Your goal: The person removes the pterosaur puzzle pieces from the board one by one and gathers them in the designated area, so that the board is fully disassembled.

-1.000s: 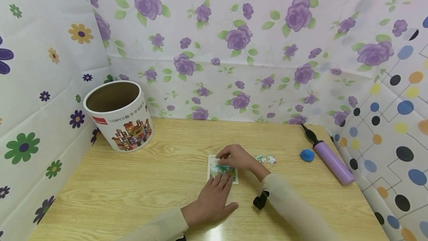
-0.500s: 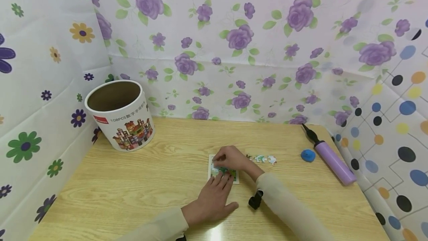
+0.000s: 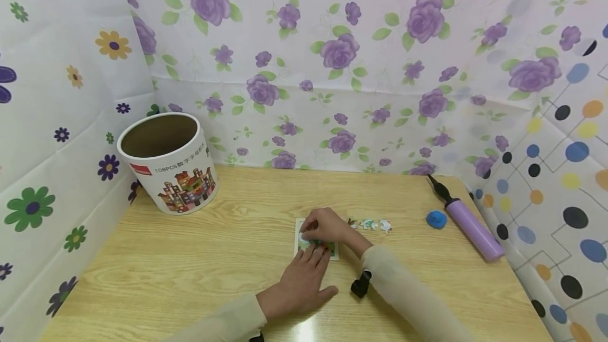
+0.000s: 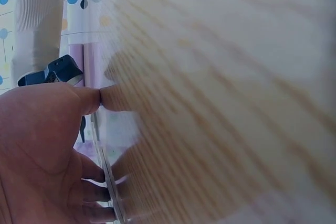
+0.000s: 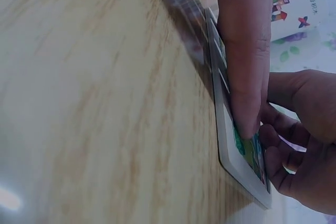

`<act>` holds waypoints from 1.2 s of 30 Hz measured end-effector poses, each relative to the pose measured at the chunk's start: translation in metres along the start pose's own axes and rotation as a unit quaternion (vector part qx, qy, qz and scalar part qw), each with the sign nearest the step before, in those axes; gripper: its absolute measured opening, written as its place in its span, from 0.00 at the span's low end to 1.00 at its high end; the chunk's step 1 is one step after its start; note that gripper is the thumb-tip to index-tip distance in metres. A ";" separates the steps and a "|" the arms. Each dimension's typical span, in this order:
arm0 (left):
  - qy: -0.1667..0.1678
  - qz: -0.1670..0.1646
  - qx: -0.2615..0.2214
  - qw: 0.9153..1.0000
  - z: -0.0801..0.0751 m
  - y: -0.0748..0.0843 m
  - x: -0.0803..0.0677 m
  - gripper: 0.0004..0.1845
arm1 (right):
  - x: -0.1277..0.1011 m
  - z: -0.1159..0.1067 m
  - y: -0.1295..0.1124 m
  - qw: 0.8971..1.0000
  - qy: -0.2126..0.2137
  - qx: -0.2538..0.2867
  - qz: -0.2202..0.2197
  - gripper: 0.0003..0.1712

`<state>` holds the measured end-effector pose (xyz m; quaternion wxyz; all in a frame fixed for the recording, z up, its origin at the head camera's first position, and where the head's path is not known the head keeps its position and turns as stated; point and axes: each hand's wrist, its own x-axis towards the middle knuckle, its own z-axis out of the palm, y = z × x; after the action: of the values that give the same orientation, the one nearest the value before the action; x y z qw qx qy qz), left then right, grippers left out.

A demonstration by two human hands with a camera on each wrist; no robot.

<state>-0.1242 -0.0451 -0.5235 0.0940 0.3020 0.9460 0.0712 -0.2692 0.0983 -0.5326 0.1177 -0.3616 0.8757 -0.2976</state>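
Hanging at the far left, a white cloth [image 3: 52, 136] carries green, yellow and purple flowers. In front of it, on the wood-grain table [image 3: 214, 257], stands a white open-topped bucket [image 3: 173, 183] printed with "108PCS" and toy buildings. Well to its right comes the left hand [image 3: 304, 284], palm down, fingers straight and slightly parted, thumb out to the side; it grips nothing, and its fingertips rest on the near part of a small jigsaw puzzle in a pale frame [image 3: 296, 239]. The puzzle lies flat on the table, under both hands. The right hand [image 3: 328, 226] reaches over its far part, fingers bent down with the thumb close to them, fingertips at the picture; whether they pinch a piece, I cannot tell. Just beyond that hand, three loose jigsaw pieces [image 3: 368, 224] lie in a row. Further right sit a small blue toy [image 3: 436, 219] and, near it, a purple hand pump [image 3: 476, 231] with a black nozzle, before a white cloth with coloured dots [image 3: 570, 183]
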 end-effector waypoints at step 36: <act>-0.002 0.017 0.004 1.000 -0.005 -0.004 0.001 0.45 | -0.002 -0.004 -0.005 0.998 0.012 0.059 0.002 0.02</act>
<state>-0.1279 -0.0482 -0.5189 0.0936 0.3189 0.9407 0.0680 -0.2662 0.0987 -0.5262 0.1290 -0.3488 0.8588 -0.3524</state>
